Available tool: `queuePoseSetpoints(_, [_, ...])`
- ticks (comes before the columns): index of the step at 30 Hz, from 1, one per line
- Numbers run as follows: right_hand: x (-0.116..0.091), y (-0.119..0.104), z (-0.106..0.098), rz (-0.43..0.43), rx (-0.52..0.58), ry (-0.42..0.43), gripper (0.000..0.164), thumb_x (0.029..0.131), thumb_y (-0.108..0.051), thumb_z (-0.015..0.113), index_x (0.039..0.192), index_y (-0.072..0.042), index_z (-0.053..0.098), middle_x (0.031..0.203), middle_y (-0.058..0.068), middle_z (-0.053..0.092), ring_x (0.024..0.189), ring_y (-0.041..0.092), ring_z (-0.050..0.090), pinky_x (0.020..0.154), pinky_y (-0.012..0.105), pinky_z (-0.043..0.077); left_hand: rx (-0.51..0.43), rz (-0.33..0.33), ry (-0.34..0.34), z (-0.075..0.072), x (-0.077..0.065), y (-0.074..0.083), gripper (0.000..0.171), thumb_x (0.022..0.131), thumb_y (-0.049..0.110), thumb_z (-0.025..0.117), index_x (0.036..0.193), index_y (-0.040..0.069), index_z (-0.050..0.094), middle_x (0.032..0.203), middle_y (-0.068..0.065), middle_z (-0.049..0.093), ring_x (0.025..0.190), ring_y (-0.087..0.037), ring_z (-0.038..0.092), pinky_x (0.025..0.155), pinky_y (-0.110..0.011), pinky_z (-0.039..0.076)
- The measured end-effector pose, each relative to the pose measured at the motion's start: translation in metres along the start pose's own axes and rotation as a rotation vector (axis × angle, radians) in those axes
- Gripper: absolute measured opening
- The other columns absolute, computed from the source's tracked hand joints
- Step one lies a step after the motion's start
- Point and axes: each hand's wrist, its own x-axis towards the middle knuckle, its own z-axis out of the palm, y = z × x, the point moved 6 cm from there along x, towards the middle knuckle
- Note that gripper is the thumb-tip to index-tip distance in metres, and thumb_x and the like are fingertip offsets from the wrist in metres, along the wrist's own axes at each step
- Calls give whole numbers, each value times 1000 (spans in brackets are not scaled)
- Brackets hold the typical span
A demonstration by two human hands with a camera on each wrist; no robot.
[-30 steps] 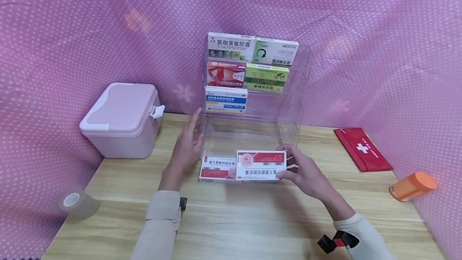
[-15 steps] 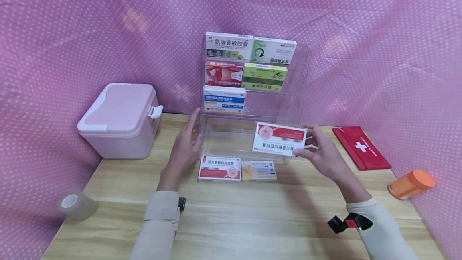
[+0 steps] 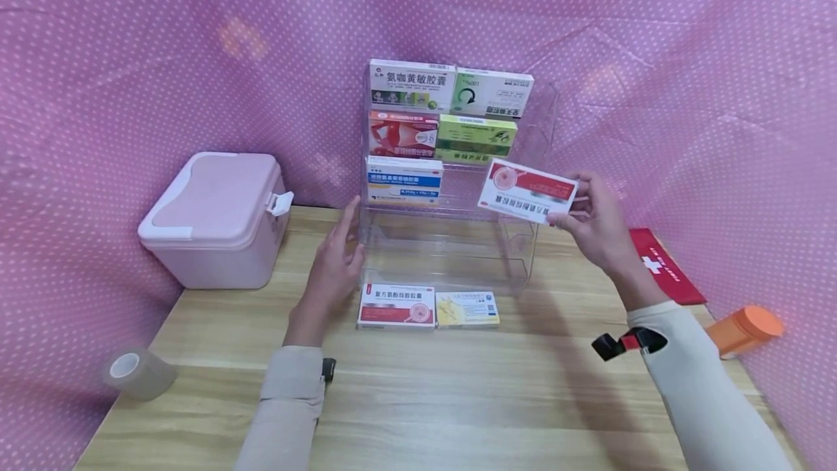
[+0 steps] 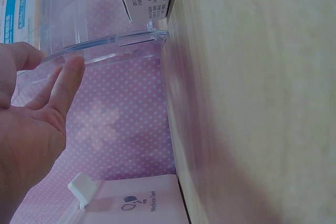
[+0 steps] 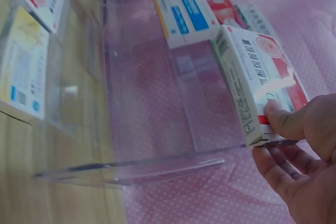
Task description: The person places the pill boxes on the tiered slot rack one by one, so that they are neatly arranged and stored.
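Right hand (image 3: 598, 227): clamped on a red-and-white box (image 3: 526, 192), thumb on the front face, fingers behind. Held tilted before the right half of the clear rack (image 3: 451, 242), level with the third tier from the top; contact with the rack, cannot tell. Left hand (image 3: 333, 260): fingers apart and extended against the rack's left side, nothing carried.

Progress, as judged: part done. Counted in the rack: five boxes. Top tier, a white capsule box (image 3: 412, 86) at left, a green-and-white box (image 3: 493, 95) at right; second tier, a red box (image 3: 402, 135) at left, a green box (image 3: 477, 140) at right; third tier, a blue-and-white box (image 3: 404, 180) at left. Outstanding, by judgement: seating of the held box. At the rack's front foot: a second red-and-white box (image 3: 395, 305) at left, a yellow-and-white box (image 3: 467, 309) just beside. Cannot tell whether seated in the lowest tier or lying on the tabletop (image 3: 425, 398).

Other containers: left of the rack, a pink medicine chest (image 3: 212, 198), lid down, contents hidden. Right of the rack, a red first-aid pouch (image 3: 673, 275), contents not shown. Farther right, an orange bottle (image 3: 745, 329), partly covered by a sleeve (image 3: 702, 384).
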Motion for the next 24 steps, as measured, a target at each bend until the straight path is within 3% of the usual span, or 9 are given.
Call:
queuePoseSetpoints(4, [19,-3,-2,-4,-53,42,67,93,10,76,150,3,43,120,26,63,92,-2,64,78,2,57,1,-7,-4,-1,0,1,94,108,4,56,167,59,8,178,-6,31,152,-38,50,120,-55,54])
queuePoseSetpoints(10, [43,-18,3,5,-93,77,63,95,6,75,151,-3,46,127,27,65,107,35,71,80,3,57,-2,-3,-3,0,1,-1,96,107,3,57,166,61,7,179,-4,30,153,-37,49,120,-56,53])
queuePoseSetpoints(13, [53,-24,8,-51,-130,100,61,94,7,75,148,-3,49,128,27,67,112,41,71,87,16,65,-8,-2,-5,1,1,-1,97,107,3,57,166,62,7,178,-4,30,153,-37,49,120,-56,54])
queuePoseSetpoints(18, [63,-26,20,-178,-203,142,59,90,14,75,142,1,52,130,27,65,110,43,70,93,53,68,-7,-12,-6,1,0,-3,98,107,3,57,165,63,7,178,-4,30,152,-37,51,120,-54,54])
queuePoseSetpoints(24, [68,-23,31,-235,-273,176,55,90,16,74,138,-1,54,129,25,65,106,44,72,90,60,67,2,-9,-4,1,1,-2,96,107,3,56,167,59,7,177,-8,33,150,-39,53,119,-56,55])
